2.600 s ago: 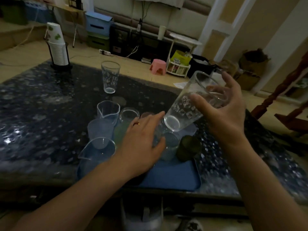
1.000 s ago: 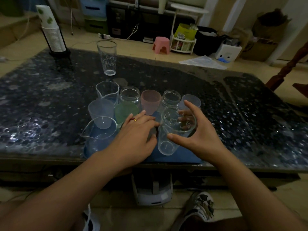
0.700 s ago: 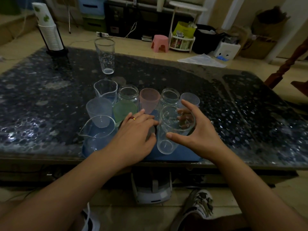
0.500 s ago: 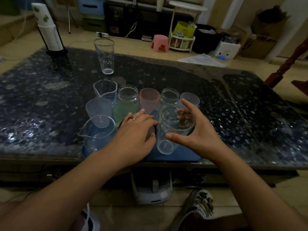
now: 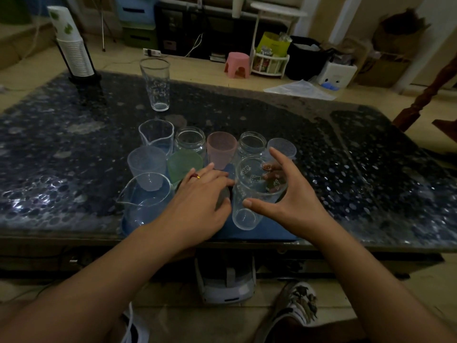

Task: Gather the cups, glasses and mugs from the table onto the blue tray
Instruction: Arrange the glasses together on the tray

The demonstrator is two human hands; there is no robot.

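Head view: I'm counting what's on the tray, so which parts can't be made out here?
- Dark cup: mostly under the left hand.
- Tray: only its near edge shows; cups and hands cover the rest.
- Printed glass: the right hand hides its far side; grip or release unclear.

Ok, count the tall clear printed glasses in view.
2: one printed glass on the blue tray, the right hand around it; the other glass alone at the table's far side.

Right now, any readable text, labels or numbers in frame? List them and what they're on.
No readable text anywhere.
Held glass in the right hand: printed cartoon cat faces only, no words.
Far glass on the table: faint prints, illegible.
Paper cup stack: green leaf marks, no lettering.
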